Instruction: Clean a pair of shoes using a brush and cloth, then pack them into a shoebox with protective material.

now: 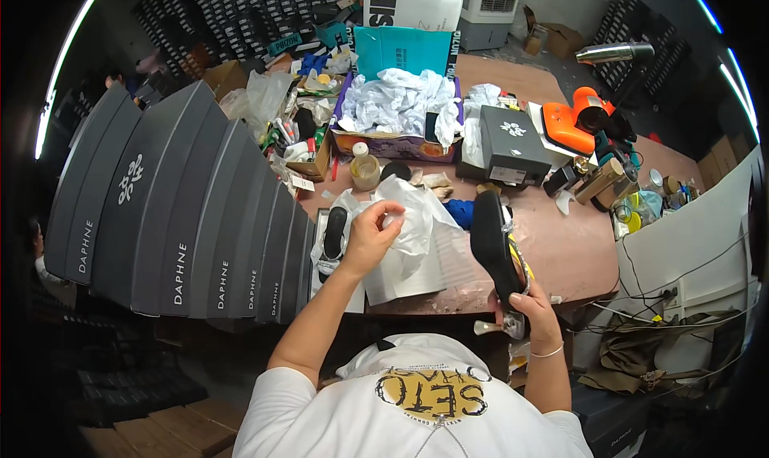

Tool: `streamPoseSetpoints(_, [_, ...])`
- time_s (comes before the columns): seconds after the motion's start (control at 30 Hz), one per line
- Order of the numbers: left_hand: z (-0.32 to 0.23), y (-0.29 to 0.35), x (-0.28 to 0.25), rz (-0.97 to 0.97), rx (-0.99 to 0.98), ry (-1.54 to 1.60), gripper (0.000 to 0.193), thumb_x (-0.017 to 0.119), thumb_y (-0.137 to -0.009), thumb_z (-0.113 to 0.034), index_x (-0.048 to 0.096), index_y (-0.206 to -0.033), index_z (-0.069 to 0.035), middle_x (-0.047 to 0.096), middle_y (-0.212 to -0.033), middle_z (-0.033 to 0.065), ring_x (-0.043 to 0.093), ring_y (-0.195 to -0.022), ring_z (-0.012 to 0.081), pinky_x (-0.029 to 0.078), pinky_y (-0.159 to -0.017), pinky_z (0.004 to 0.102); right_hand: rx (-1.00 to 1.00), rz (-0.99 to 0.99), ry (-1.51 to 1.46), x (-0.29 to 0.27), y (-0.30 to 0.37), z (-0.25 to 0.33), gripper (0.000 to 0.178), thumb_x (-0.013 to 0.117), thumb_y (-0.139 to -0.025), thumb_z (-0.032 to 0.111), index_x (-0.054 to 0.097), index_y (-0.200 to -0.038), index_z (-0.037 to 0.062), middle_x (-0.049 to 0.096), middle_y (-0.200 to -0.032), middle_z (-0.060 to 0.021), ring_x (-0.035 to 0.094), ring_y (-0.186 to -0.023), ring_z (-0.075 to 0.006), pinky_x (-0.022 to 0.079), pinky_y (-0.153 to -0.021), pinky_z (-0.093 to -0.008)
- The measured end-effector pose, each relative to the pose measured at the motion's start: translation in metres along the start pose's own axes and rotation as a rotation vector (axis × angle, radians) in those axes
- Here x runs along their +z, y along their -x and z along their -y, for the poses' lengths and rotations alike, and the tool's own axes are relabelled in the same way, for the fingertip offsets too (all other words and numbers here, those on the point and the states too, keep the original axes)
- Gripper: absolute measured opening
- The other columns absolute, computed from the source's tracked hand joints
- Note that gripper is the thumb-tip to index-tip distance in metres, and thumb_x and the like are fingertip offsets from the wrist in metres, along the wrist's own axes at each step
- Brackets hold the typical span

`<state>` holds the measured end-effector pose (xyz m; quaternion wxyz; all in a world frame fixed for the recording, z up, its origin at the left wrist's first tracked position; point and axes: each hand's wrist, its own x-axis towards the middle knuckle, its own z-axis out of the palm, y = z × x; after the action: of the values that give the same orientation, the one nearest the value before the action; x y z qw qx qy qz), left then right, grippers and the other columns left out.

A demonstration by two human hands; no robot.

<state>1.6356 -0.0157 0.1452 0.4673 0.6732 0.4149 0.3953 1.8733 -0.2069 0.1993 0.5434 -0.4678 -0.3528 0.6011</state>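
My left hand (pixel 372 235) has its fingers curled around crumpled white tissue paper (pixel 412 222). Beneath it, white sheets spread over an open shoebox (pixel 351 298) at the table's front edge. Just left of that hand, another black shoe (pixel 334 234) lies in the box. My right hand (pixel 535 314) grips a black shoe (pixel 493 246) by one end and holds it upright, with its dark, flat side toward the left. A small pale-tipped tool, perhaps a brush (pixel 485 327), sticks out below the right-hand fingers; its handle is hidden.
A row of dark shoeboxes (pixel 160 210) stands along the left. Behind the hands are a jar (pixel 365 172), a purple carton (pixel 400 146) of crumpled paper and a closed grey shoebox (pixel 505 142). An orange device (pixel 569 127), bottles and cables (pixel 681 298) occupy the right.
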Motion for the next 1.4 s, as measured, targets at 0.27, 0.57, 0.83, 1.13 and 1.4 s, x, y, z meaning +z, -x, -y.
streamPoseSetpoints(0.27, [-0.057, 0.044, 0.010, 0.147, 0.677, -0.233, 0.031, 0.058, -0.076, 0.009, 0.065, -0.104, -0.003, 0.064, -0.103, 0.0145, 0.065, -0.092, 0.0302, 0.053, -0.076, 0.0336, 0.316, 0.216, -0.097, 0.036, -0.040, -0.011, 0.059, 0.055, -0.090, 0.019, 0.032, -0.143, 0.0047, 0.061, -0.090, -0.0083, 0.058, -0.070, -0.0106, 0.049, -0.063, -0.0240])
streamPoseSetpoints(0.57, [-0.010, 0.046, 0.008, 0.269, 0.379, -0.186, 0.031, 0.054, -0.080, 0.007, 0.063, -0.109, 0.000, 0.061, -0.114, 0.0155, 0.062, -0.101, 0.0296, 0.050, -0.085, 0.0314, 0.504, 0.196, -0.510, 0.011, -0.045, -0.076, 0.039, 0.057, -0.088, 0.028, 0.053, -0.116, 0.0007, 0.062, -0.084, -0.0158, 0.065, -0.067, -0.0244, 0.055, -0.050, -0.0326])
streamPoseSetpoints(0.83, [0.010, 0.027, -0.008, 0.166, 0.183, -0.520, 0.031, 0.056, -0.079, 0.004, 0.061, -0.109, 0.001, 0.061, -0.103, 0.0184, 0.062, -0.094, 0.0324, 0.050, -0.079, 0.0358, 0.502, 0.156, -0.912, -0.003, -0.068, -0.105, 0.047, 0.050, -0.092, 0.031, 0.044, -0.119, -0.0069, 0.060, -0.090, -0.0190, 0.061, -0.072, -0.0267, 0.052, -0.051, -0.0291])
streamPoseSetpoints(1.13, [-0.010, 0.053, 0.028, 0.054, 0.376, -0.226, 0.027, 0.061, -0.074, 0.004, 0.065, -0.101, -0.001, 0.060, -0.084, 0.0125, 0.059, -0.071, 0.0288, 0.048, -0.065, 0.0350, 0.501, 0.214, -0.984, -0.008, -0.064, -0.109, 0.047, 0.052, -0.089, 0.024, 0.044, -0.124, -0.0048, 0.059, -0.102, -0.0206, 0.061, -0.082, -0.0317, 0.054, -0.060, -0.0335])
streamPoseSetpoints(1.4, [-0.044, 0.064, 0.066, 0.226, 0.821, -0.117, 0.038, 0.068, -0.068, 0.001, 0.065, -0.105, -0.003, 0.056, -0.073, 0.0055, 0.054, -0.059, 0.0224, 0.045, -0.052, 0.0329, 0.010, -0.215, -0.583, 0.060, -0.065, -0.098, 0.034, 0.050, -0.094, 0.018, 0.049, -0.124, 0.0011, 0.060, -0.114, -0.0117, 0.060, -0.104, -0.0239, 0.049, -0.091, -0.0342])
